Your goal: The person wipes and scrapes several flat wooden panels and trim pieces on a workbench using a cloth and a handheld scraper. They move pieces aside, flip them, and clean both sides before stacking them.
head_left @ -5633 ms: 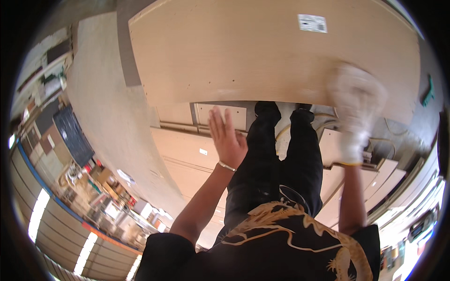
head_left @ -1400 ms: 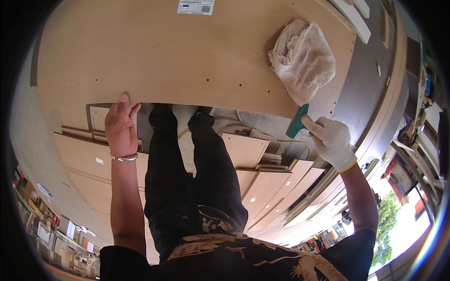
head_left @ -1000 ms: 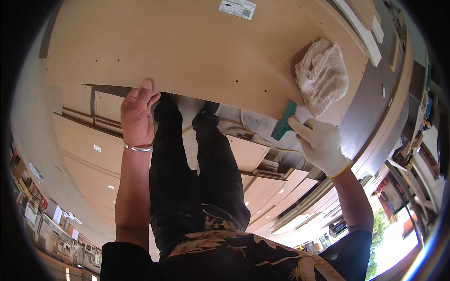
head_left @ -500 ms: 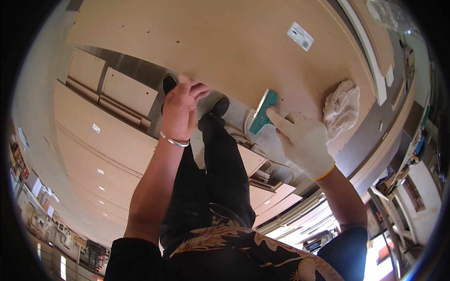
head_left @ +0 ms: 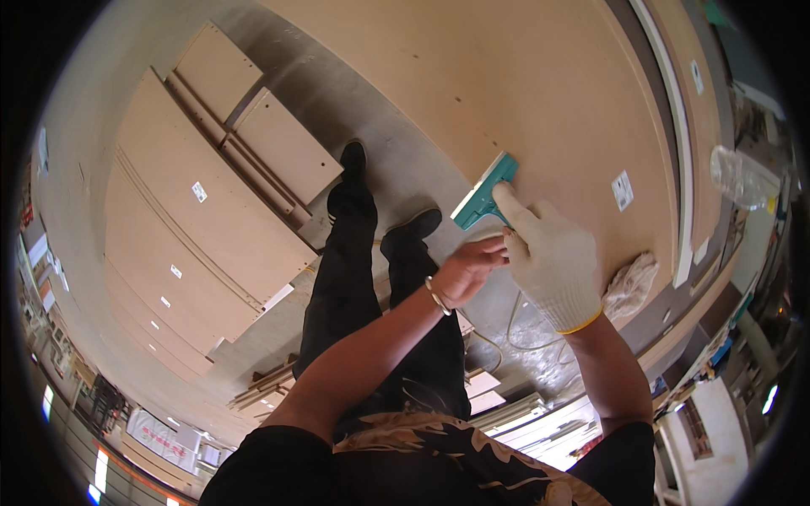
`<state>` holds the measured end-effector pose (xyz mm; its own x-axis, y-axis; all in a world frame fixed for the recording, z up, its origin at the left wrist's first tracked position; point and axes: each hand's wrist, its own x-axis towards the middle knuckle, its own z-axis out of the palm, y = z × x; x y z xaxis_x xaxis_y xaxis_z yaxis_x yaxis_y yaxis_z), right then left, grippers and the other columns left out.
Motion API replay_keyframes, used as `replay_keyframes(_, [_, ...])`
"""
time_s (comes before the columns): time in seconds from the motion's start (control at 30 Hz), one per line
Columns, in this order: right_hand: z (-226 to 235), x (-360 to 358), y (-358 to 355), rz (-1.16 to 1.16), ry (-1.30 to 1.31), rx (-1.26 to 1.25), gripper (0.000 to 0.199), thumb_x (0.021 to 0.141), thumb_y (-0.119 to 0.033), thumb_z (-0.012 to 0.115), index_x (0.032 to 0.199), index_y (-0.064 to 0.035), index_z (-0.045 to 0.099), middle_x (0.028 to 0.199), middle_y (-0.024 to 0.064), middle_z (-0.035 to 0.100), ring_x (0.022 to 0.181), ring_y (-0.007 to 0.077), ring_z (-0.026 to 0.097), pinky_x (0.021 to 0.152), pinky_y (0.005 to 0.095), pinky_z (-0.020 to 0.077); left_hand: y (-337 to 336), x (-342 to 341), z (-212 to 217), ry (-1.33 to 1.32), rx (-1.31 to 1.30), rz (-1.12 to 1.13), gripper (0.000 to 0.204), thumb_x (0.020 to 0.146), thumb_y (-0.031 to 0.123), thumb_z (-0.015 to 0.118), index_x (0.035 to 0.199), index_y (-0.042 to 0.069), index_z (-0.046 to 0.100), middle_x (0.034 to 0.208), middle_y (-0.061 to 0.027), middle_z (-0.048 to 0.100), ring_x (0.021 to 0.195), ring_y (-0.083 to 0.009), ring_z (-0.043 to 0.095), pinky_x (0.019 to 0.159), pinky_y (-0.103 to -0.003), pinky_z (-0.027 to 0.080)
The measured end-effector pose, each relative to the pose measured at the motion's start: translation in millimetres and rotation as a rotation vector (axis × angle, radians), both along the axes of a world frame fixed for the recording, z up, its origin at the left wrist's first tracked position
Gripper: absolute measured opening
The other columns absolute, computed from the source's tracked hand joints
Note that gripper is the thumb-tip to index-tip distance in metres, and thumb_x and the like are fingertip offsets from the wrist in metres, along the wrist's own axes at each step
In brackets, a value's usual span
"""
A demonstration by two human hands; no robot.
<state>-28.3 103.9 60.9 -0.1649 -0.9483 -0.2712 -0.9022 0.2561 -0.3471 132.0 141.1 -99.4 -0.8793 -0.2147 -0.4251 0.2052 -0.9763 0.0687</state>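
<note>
My right hand [head_left: 553, 253], in a white knit glove with a yellow cuff edge, grips a green scraper [head_left: 484, 197] with a pale straight blade edge. The scraper is at the near edge of a large tan board [head_left: 540, 101]; whether the blade touches it I cannot tell. My bare left hand [head_left: 470, 271], a silver bangle at its wrist, meets the gloved fingers just below the scraper. Its fingers are drawn together, and what lies between them is hidden. A crumpled whitish rag [head_left: 631, 285] lies to the right of the glove.
Stacked tan panels [head_left: 181, 198] stand at the left, with smaller drilled panels [head_left: 287, 145] beside them. A clear plastic bottle [head_left: 742, 179] is at the far right, past a white strip [head_left: 675, 110]. A thin hose [head_left: 515, 337] lies on the floor behind my hands.
My left hand has moved right and nearer, up to the gloved right hand. The scraper stays in my right hand. The view has turned, shifting the board, rag and panels.
</note>
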Motion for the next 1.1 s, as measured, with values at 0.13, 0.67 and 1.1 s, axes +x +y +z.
replay_keyframes(0.13, [5.1, 14.3, -51.0, -0.023, -0.005, 0.032, 0.056, 0.087, -0.007, 0.073, 0.141, -0.0203, 0.069, 0.085, 0.0114, 0.064, 0.070, 0.0324, 0.068, 0.062, 0.0429, 0.0546, -13.9, 1.2, 9.5, -0.112, -0.300, -0.131, 0.045, 0.096, 0.015, 0.076, 0.138, 0.001, 0.068, 0.140, -0.0104, 0.069, 0.134, -0.0211, 0.059, 0.118, -0.037, 0.040])
replay_keyframes(0.67, [11.6, 61.4, -229.0, 0.028, 0.023, 0.018, 0.055, 0.085, -0.007, 0.075, 0.139, -0.0210, 0.071, 0.085, 0.0124, 0.066, 0.073, 0.0335, 0.068, 0.066, 0.0423, 0.0543, -62.7, -29.4, 10.4, -0.522, -0.647, 0.082, 0.031, 0.084, 0.022, 0.085, 0.112, 0.008, 0.081, 0.110, -0.0176, 0.077, 0.106, -0.0323, 0.071, 0.101, -0.042, 0.054])
replay_keyframes(1.1, [0.1, 88.1, -327.3, -0.007, 0.058, 0.078, 0.053, 0.089, -0.009, 0.073, 0.140, -0.0225, 0.070, 0.094, 0.0130, 0.071, 0.085, 0.0343, 0.070, 0.074, 0.0423, 0.0557, -101.4, -17.3, 37.6, -0.593, -0.888, -0.089, 0.026, 0.083, 0.031, 0.085, 0.094, 0.007, 0.083, 0.093, -0.0112, 0.080, 0.098, -0.0325, 0.070, 0.092, -0.045, 0.057])
